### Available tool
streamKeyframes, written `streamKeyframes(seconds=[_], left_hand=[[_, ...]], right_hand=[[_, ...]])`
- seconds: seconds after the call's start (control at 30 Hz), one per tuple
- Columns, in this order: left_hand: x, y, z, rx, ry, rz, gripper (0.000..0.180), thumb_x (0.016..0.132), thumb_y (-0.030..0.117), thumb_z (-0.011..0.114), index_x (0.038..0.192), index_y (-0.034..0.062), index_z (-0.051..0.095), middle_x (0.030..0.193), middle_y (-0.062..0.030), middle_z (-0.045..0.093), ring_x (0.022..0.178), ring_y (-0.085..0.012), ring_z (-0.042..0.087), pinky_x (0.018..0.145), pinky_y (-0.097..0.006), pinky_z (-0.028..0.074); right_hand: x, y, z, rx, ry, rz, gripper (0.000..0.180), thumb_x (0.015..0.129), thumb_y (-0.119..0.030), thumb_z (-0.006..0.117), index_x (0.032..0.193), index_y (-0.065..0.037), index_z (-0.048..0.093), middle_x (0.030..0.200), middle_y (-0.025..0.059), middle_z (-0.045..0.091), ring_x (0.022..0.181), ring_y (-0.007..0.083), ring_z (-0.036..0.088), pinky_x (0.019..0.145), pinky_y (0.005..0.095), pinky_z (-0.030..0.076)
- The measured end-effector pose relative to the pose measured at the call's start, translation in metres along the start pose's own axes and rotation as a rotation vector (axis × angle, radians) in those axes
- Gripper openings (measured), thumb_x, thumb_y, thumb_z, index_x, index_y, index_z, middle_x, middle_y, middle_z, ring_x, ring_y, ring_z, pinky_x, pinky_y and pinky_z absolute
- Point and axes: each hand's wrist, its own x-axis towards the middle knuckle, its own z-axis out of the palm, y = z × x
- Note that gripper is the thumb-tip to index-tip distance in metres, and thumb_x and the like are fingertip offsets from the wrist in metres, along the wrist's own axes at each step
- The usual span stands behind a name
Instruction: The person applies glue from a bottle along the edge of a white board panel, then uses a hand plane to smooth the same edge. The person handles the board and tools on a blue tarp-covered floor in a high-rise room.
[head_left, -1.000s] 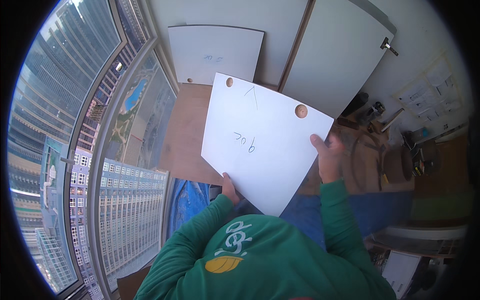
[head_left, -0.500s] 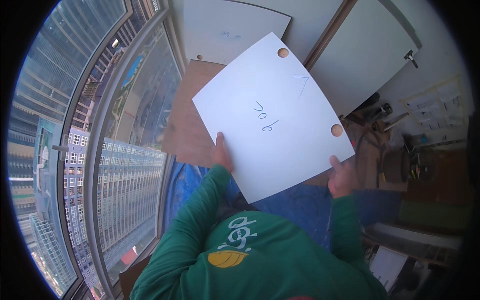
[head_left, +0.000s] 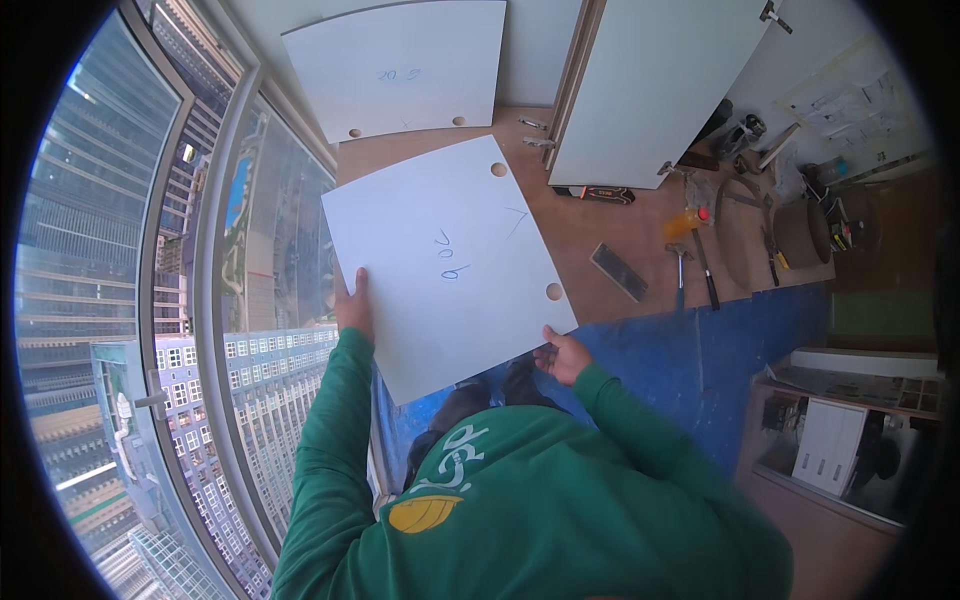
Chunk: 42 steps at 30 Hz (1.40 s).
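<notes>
I hold a white cabinet door panel (head_left: 440, 250) in front of me, tilted, with blue pen marks and two round hinge holes along its right edge. My left hand (head_left: 356, 308) grips the panel's left edge, thumb on the face and the other fingers hidden behind. At the lower right corner, my right hand (head_left: 563, 355) pinches the panel between thumb and fingers. Beyond it, a second white panel (head_left: 400, 80) leans against the wall, also marked in blue, with two holes near its bottom edge.
Tall windows (head_left: 290, 200) run along the left. On the brown work surface (head_left: 590, 240) lie a phone-like dark rectangle (head_left: 619, 272), a hammer (head_left: 680, 270), an orange bottle (head_left: 684, 223) and a cutter-like tool (head_left: 595, 194). A large white door (head_left: 650, 90) stands behind. Blue sheeting (head_left: 670, 370) covers the floor.
The held panel has moved left and a little lower in view with both hands still on it. My view has swung right, showing more of the tools and the whole leaning panel.
</notes>
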Motion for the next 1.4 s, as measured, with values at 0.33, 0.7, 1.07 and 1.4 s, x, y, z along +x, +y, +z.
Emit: streamKeyframes(seconds=[0.33, 0.7, 1.07, 1.4], left_hand=[[0.058, -0.008, 0.029, 0.454, 0.012, -0.059, 0.088, 0.093, 0.063, 0.064, 0.129, -0.0171, 0.059, 0.122, -0.0303, 0.067, 0.115, -0.0399, 0.066, 0.099, -0.043, 0.05], [0.112, -0.027, 0.058, 0.641, -0.134, 0.028, 0.096, 0.092, 0.071, 0.057, 0.133, -0.0156, 0.057, 0.135, -0.0348, 0.06, 0.128, -0.046, 0.058, 0.108, -0.046, 0.046], [0.113, -0.039, 0.034, 1.071, -0.213, 0.239, 0.079, 0.092, 0.065, 0.061, 0.126, -0.0064, 0.067, 0.129, -0.0314, 0.062, 0.125, -0.0458, 0.057, 0.11, -0.047, 0.044], [0.001, -0.101, -0.053, 0.655, -0.09, 0.325, 0.043, 0.093, 0.035, 0.073, 0.118, -0.0007, 0.071, 0.118, -0.0215, 0.063, 0.1, -0.0344, 0.065, 0.088, -0.041, 0.054]], right_hand=[[0.032, 0.032, 0.004, 0.117, 0.058, 0.065, 0.036, 0.096, -0.045, 0.073, 0.104, -0.011, 0.063, 0.094, 0.0047, 0.063, 0.089, 0.0217, 0.063, 0.08, 0.0416, 0.051], [0.043, 0.054, 0.006, 0.122, 0.067, 0.046, 0.041, 0.096, -0.05, 0.071, 0.101, -0.01, 0.066, 0.094, 0.005, 0.066, 0.087, 0.0207, 0.063, 0.079, 0.039, 0.052], [0.052, 0.062, 0.019, 0.099, 0.149, 0.002, 0.043, 0.097, -0.051, 0.069, 0.111, -0.01, 0.063, 0.1, 0.0074, 0.066, 0.097, 0.0238, 0.064, 0.088, 0.042, 0.051], [0.077, 0.067, 0.001, 0.087, 0.179, 0.073, 0.048, 0.097, -0.05, 0.069, 0.12, -0.008, 0.061, 0.111, 0.0108, 0.063, 0.107, 0.0289, 0.059, 0.096, 0.0488, 0.05]])
